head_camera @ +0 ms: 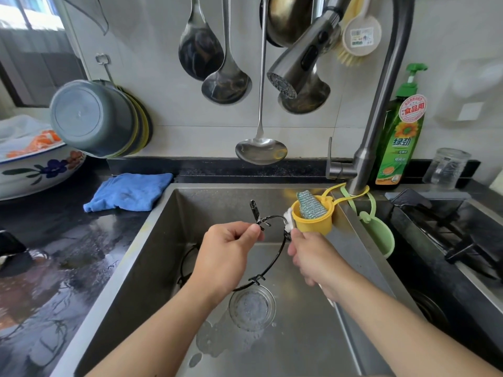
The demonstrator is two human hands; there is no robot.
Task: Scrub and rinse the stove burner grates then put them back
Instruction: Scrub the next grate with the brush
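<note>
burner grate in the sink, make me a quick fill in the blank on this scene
1. The left hand holds the black burner grate over the ____.
2. The folded cloth on the counter is ____.
3. The scouring pad sits in a ____ cup.

Missing words: sink; blue; yellow

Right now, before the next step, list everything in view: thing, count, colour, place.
burner grate: 1, black, held over sink
sink: 1, steel, centre
white scrubber: 1, against the grate
faucet: 1, steel, behind sink
yellow cup: 1, hanging from faucet, holds scouring pad
green cup: 1, beside it
detergent bottle: 1, green, right of faucet
blue cloth: 1, left counter
ladles: several, steel, on wall
stove: 1, black, right
left hand: pinches grate
right hand: grips scrubber
</note>
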